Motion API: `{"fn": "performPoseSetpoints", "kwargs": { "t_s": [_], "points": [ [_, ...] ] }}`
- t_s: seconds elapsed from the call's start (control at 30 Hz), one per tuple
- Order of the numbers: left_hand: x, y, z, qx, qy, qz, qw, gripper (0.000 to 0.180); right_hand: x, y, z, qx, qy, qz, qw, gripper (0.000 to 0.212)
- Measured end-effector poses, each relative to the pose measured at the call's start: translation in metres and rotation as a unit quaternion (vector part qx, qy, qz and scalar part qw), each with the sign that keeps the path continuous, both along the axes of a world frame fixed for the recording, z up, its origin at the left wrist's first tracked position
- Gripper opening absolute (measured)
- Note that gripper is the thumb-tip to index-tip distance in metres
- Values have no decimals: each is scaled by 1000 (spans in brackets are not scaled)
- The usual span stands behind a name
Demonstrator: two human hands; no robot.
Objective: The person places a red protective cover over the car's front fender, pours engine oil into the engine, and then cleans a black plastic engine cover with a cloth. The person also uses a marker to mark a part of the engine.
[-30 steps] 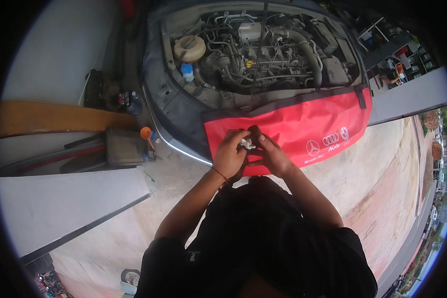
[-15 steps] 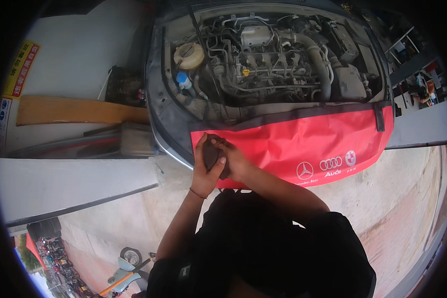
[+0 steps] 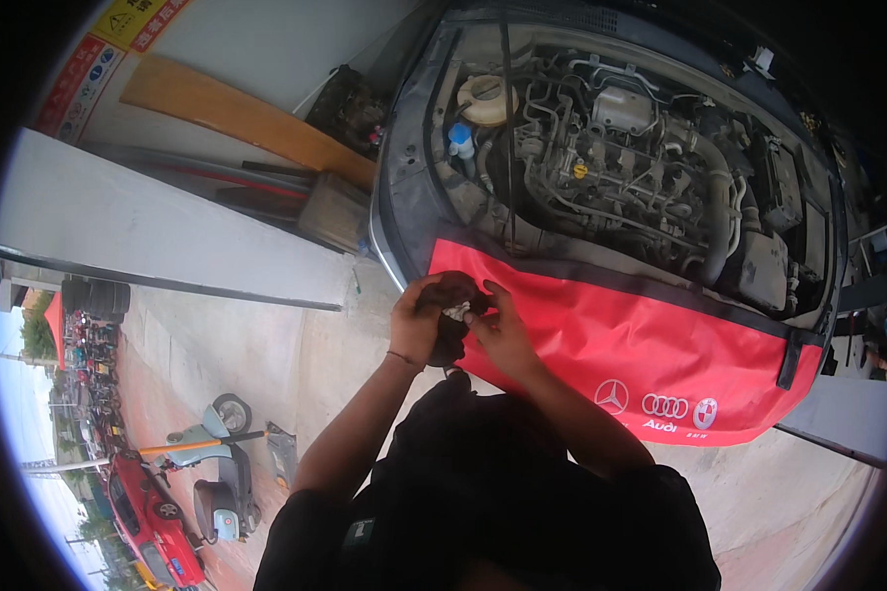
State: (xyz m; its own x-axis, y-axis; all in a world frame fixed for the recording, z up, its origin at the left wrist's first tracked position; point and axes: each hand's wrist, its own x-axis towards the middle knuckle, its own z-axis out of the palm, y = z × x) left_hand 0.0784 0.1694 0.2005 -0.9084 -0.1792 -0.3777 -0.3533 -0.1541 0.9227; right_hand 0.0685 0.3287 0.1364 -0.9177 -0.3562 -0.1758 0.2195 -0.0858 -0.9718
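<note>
Both of my hands are together in front of my body, over the near edge of a red fender cover (image 3: 581,335). Between them is a dark brown rag (image 3: 453,289), bunched up and hanging a little below the fingers. A small whitish piece (image 3: 457,311) shows in its middle; its kind is too small to tell. My left hand (image 3: 414,325) is closed round the rag's left side. My right hand (image 3: 504,333) pinches its right side with thumb and fingers. Beyond is the open engine bay (image 3: 611,167) of a car.
A yellow dipstick handle (image 3: 579,171), a blue-capped reservoir (image 3: 461,141) and a round coolant tank (image 3: 488,99) sit in the engine bay. To the left are a wooden board (image 3: 237,113) and a white beam (image 3: 168,222). A scooter (image 3: 222,473) and red car (image 3: 151,512) stand farther off.
The view has swung, so the car sits farther right. My hands have moved apart, and the folded rag is now opened out, showing the whitish piece.
</note>
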Motion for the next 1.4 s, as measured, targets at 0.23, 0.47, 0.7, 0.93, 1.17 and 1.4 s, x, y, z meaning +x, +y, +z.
{"fn": "performPoseSetpoints", "kwargs": {
  "t_s": [0.23,0.47,0.7,0.93,1.17,1.4],
  "points": [
    [-3,-22,19,342,28,-160,925,55,-2,-30,-2,-53,8,-104,993,54],
    [40,-167,-48,-333,103,-259,901,55,-42,-6,-47,143,76,-193,968,44],
    [283,-405,-301,-232,-381,106,889,52,-31,-4,-99,584,90,-134,795,87],
    [450,-460,-318,-222,-606,-4,763,36,22,2,-67,637,39,-200,743,70],
    [278,-440,-286,-67,-441,157,881,49,32,-69,-56,465,160,-146,858,40],
    [175,-427,-197,-210,-226,60,949,38,-12,-143,-80,310,167,-15,936,34]
  ]
}}
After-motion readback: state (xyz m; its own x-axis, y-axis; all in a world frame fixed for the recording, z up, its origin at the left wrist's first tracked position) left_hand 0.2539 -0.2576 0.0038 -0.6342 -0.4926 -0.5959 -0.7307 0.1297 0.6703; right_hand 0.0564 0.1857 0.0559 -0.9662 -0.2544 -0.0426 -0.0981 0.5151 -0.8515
